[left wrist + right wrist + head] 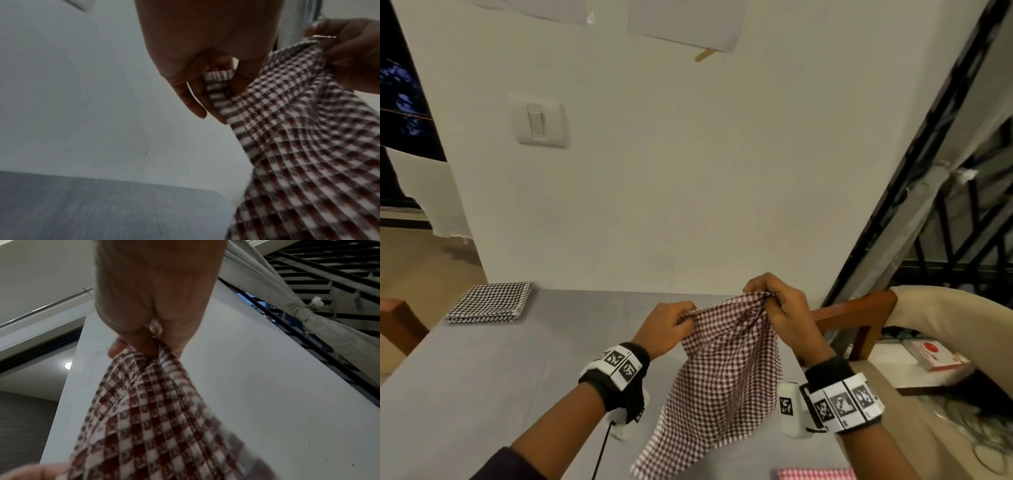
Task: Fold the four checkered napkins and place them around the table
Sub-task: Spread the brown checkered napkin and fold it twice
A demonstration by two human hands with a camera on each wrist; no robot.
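Observation:
A brown-and-white checkered napkin (pixel 726 373) hangs unfolded above the grey table (pixel 500 377), held up by both hands. My left hand (pixel 671 323) pinches its upper left edge; my right hand (pixel 777 301) grips the bunched upper right edge. The left wrist view shows the napkin (pixel 298 146) with its hem caught between the fingers (pixel 218 73). In the right wrist view the cloth (pixel 148 418) fans down from the closed fist. A folded black-and-white checkered napkin (pixel 491 302) lies at the table's far left corner. A red checkered napkin (pixel 813 474) peeks in at the bottom edge.
A white wall (pixel 671 171) with a light switch (pixel 538 120) stands right behind the table. A wooden chair (pixel 859 318) with a beige cushion sits to the right, another chair's corner (pixel 397 322) to the left. A black metal grille (pixel 945 205) fills the right side.

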